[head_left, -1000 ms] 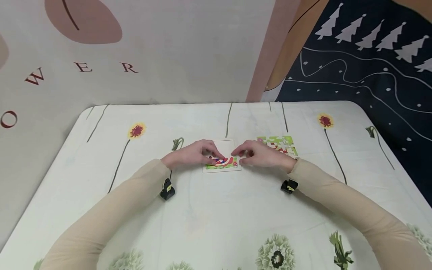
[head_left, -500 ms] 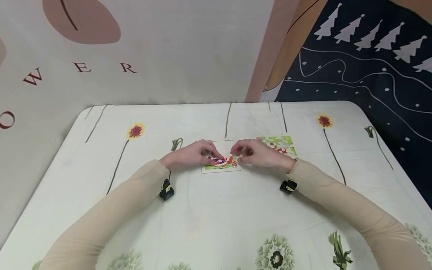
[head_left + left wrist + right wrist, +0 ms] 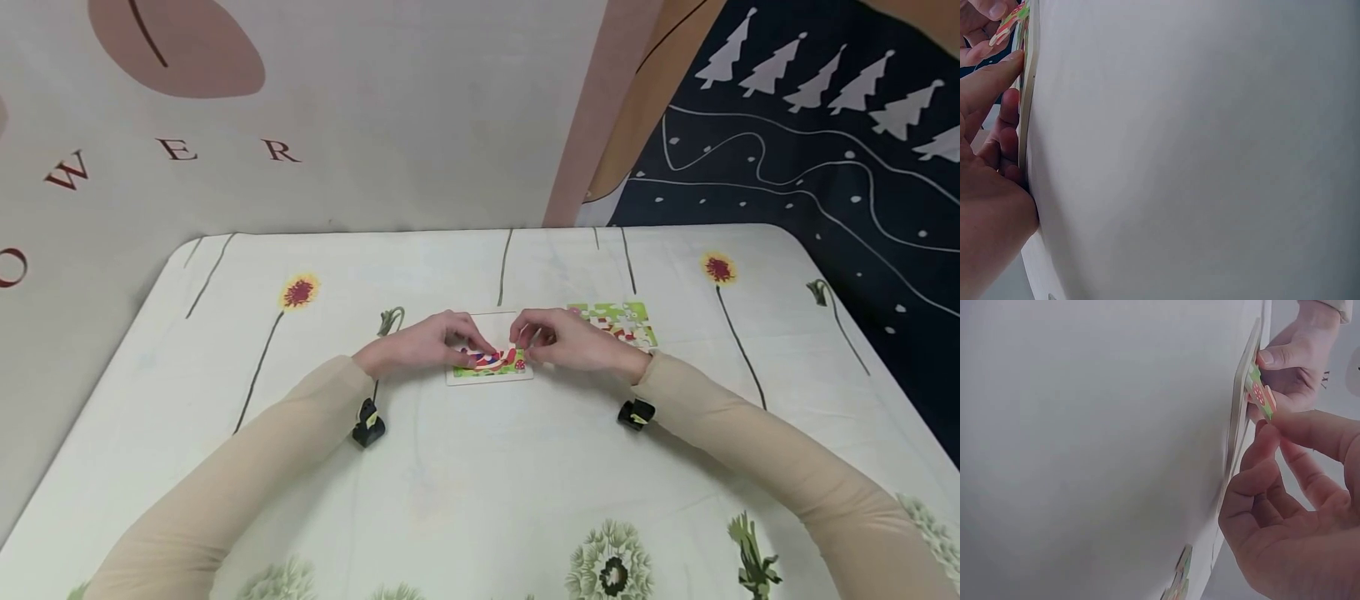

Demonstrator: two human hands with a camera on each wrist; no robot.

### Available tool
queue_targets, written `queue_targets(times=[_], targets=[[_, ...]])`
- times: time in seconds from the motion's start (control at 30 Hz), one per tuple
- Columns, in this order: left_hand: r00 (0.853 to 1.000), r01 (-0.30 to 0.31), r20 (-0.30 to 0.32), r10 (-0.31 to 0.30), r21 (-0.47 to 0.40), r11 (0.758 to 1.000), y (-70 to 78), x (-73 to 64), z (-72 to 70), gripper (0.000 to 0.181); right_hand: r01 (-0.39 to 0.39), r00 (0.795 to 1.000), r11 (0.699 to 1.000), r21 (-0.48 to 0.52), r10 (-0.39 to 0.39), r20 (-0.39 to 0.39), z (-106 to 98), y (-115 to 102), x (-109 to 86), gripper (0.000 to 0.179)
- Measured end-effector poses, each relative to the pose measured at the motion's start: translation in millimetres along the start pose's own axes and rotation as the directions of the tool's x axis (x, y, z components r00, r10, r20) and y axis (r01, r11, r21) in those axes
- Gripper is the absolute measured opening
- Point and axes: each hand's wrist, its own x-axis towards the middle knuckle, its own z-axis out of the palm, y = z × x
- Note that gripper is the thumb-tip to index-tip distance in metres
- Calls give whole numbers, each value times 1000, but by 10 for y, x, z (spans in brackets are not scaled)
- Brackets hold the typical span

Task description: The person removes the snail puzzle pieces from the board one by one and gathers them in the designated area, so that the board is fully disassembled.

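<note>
A puzzle tray (image 3: 491,323) with a pale rim lies on the table, its near half filled with red, blue and green puzzle pieces (image 3: 486,363). My left hand (image 3: 420,343) is at its left side, thumb and index fingertip touching the pieces inside. My right hand (image 3: 573,340) pinches a green puzzle piece (image 3: 1260,394) with a red mushroom by its right edge. In the right wrist view that piece is tilted up from the tray, its inner edge close to the left hand's fingers. The far half of the tray is bare white.
Behind my right hand lies a batch of green and red puzzle pieces (image 3: 626,317), partly hidden by that hand. A white flowered cloth (image 3: 450,483) covers the table, and a printed fabric wall (image 3: 420,125) rises at its far edge.
My right hand has shifted slightly left, in toward the mushroom piece at the tray's right side. The left hand stays at the tray; the whole view has drifted a little.
</note>
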Motion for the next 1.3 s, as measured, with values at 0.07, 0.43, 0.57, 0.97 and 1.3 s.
queue_targets(times=[0.07,0.43,0.57,0.97,1.3], targets=[[1000,3,0,-3,2,1000,-1,1,1,28,-4,1000,1000,5,4,-3,5,5,-1,24],[1000,6,5,-6,-2,1000,-7,1,1,28,-24,1000,998,61,24,-1,22,3,4,22],[1000,11,6,-11,-7,1000,-1,1,2,29,-26,1000,997,67,27,-2,23,-3,1,21],[1000,-18,9,18,-11,1000,-27,12,7,27,-36,999,998,58,38,-33,-22,-26,-44,20],[1000,7,-4,-8,-19,1000,-25,11,9,27,-37,996,996,84,44,-83,-131,11,-155,22]])
